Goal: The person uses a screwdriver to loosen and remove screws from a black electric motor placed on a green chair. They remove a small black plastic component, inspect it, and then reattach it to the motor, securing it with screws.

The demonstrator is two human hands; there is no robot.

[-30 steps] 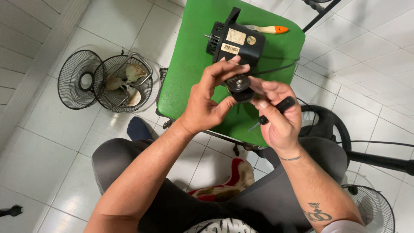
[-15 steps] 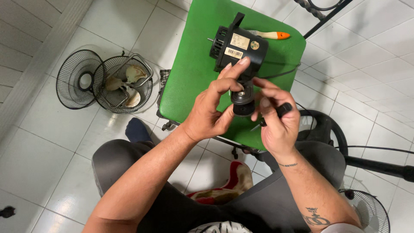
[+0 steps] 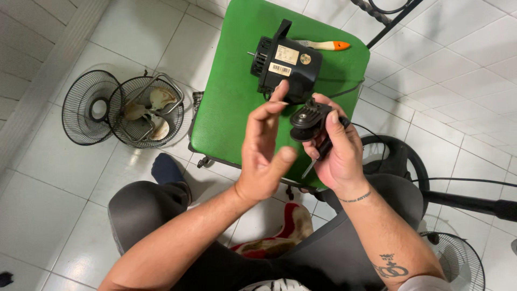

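A black fan motor housing [image 3: 285,67] lies on a green stool top [image 3: 231,102]. My right hand [image 3: 336,153] grips a small black round part [image 3: 306,123] lifted off the motor, together with a screwdriver [image 3: 319,153] whose black handle runs through the palm and whose tip points down. My left hand [image 3: 265,153] hovers just left of that part, fingers spread and holding nothing, its index fingertip near the motor housing.
A brush with an orange tip [image 3: 326,45] lies at the stool's far edge. Two wire fan guards and fan blades [image 3: 126,110] lie on the white tile floor at left. A black fan base and stand [image 3: 409,167] sit at right, and another guard [image 3: 458,264] is at bottom right.
The round black part has come away from the motor and now sits in my right hand. My left hand has let go of it and spread its fingers.
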